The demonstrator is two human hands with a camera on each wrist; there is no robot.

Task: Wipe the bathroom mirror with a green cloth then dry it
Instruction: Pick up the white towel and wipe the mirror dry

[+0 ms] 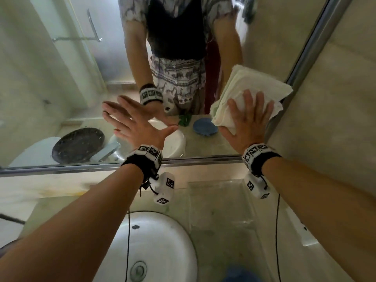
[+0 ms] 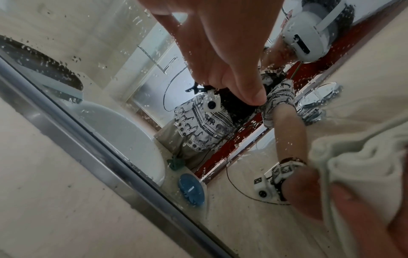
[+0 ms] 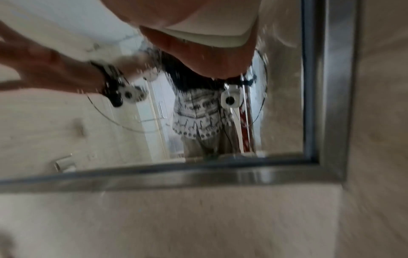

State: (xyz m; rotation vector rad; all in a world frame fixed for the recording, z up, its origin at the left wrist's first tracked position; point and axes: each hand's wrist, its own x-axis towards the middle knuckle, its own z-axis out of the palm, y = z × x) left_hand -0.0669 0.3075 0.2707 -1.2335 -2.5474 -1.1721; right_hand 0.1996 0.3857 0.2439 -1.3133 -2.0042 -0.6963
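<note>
The steel-framed mirror (image 1: 61,78) hangs above the sink, and water drops speckle its glass (image 2: 137,52). My right hand (image 1: 248,117) lies flat with straight fingers on a folded pale, whitish towel (image 1: 258,82), pressing it against the glass near the lower right corner. My left hand (image 1: 132,123) is spread wide open with its fingertips at the glass, left of the towel, holding nothing. The green cloth (image 1: 185,120) shows only as a reflection, lying on the counter. The towel (image 2: 364,165) also fills the right of the left wrist view. The right wrist view is blurred; it shows the towel (image 3: 209,33) under my right hand (image 3: 209,57).
A white sink (image 1: 154,247) lies right below my arms, with a beige counter (image 1: 221,210) to its right. A blue round lid (image 1: 205,127) is reflected next to the green cloth. The mirror's frame (image 1: 81,166) meets the side wall (image 1: 335,98) at the right.
</note>
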